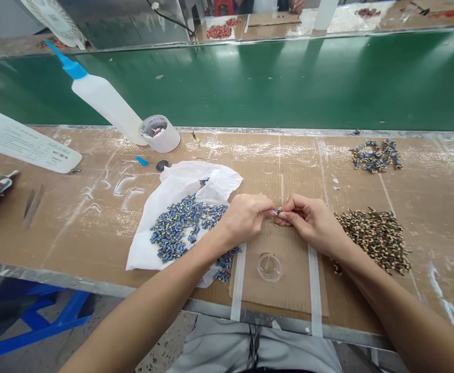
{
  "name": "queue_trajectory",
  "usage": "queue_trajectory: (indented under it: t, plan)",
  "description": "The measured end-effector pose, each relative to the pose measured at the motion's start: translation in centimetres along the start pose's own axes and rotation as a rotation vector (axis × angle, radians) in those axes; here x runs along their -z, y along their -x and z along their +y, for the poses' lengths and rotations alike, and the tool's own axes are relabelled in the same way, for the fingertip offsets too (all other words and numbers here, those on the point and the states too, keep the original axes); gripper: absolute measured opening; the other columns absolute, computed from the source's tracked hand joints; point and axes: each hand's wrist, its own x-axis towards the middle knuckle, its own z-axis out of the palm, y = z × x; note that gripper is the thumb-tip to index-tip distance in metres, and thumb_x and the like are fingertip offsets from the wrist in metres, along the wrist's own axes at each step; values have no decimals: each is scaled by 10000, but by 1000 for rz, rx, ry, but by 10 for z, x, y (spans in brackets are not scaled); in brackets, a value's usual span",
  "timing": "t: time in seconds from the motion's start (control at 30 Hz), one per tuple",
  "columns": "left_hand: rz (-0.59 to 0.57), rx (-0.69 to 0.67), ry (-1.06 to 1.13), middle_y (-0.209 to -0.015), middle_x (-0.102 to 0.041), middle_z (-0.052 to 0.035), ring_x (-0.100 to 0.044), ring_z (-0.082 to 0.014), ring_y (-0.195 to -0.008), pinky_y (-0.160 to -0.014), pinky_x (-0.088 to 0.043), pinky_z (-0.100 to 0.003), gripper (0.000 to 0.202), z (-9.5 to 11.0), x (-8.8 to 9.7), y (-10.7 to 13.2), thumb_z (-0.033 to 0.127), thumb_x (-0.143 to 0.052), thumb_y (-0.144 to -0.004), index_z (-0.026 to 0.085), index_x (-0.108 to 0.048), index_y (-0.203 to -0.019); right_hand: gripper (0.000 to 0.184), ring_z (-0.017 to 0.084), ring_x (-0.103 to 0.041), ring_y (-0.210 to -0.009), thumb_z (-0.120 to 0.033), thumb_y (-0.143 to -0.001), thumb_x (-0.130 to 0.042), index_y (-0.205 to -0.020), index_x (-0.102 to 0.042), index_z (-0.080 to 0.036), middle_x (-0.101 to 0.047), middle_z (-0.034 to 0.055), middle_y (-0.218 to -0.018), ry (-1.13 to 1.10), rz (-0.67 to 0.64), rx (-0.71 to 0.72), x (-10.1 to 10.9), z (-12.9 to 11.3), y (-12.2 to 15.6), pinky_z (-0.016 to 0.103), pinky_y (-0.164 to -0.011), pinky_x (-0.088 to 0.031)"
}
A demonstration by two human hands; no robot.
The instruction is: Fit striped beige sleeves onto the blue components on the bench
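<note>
My left hand (252, 213) and my right hand (308, 220) meet over the cardboard, fingertips pinched together. Between them is a small blue and dark piece (277, 211), mostly covered by the fingers; it looks like the little parts lying around. A heap of small blue and yellow pieces (174, 228) lies on white paper (143, 254) under and beside my left forearm. Next to my right wrist is a pile of small brown and greenish pieces (378, 241). Below the hands sits a small clear round cup (269, 267).
A group of blue-and-brown pieces (377, 155) lies at the far right. At the left are a blue-tipped squeeze bottle (106, 101), a lying white bottle (25, 142), a tape roll (165, 135) and tweezers (33, 206). A green belt (250, 85) runs behind; a person sits beyond.
</note>
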Motion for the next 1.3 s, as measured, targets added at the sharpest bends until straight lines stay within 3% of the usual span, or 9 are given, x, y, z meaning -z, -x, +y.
queue_trajectory:
  t: [0.27,0.43,0.53,0.77,1.3]
  plan:
    - [-33,11,-37,-679,-626,-27,-560,-163,-655,-598,-345,-262,228,3,-1,0,166,-465,-884,165,-658,-761,133,219,-691,-698,-191,-877,-545,-750,-576,-220,-736,39,-756,177,40,51,-2,-7,2,296,-604,-487]
    - [-82,-11,-6,-709,-647,-23,-570,-158,-674,-604,-353,-256,218,1,1,-1,167,-470,-890,172,-680,-830,155,186,-634,-614,-171,-855,-558,-708,-575,-217,-708,20,-689,281,-13,102,3,-11,1,277,-556,-424]
    - [-114,-28,41,-752,-657,-29,-581,-158,-717,-642,-376,-252,208,0,5,-2,179,-472,-904,159,-665,-831,146,185,-649,-647,-192,-871,-559,-735,-608,-212,-706,23,-705,203,-41,84,6,-10,0,284,-586,-455]
    - [-87,126,218,-716,-621,-5,-547,-127,-668,-632,-383,-223,204,1,10,-6,187,-465,-920,143,-639,-824,222,179,-674,-761,-396,-850,-643,-846,-636,-174,-712,62,-798,-296,-3,-97,4,-3,-4,317,-709,-551]
    - [-41,193,295,-681,-618,-1,-515,-116,-621,-593,-363,-216,220,5,9,-5,226,-495,-914,143,-650,-781,295,165,-653,-734,-455,-813,-676,-889,-651,-171,-710,63,-804,-350,-7,-138,6,-4,-5,315,-695,-542]
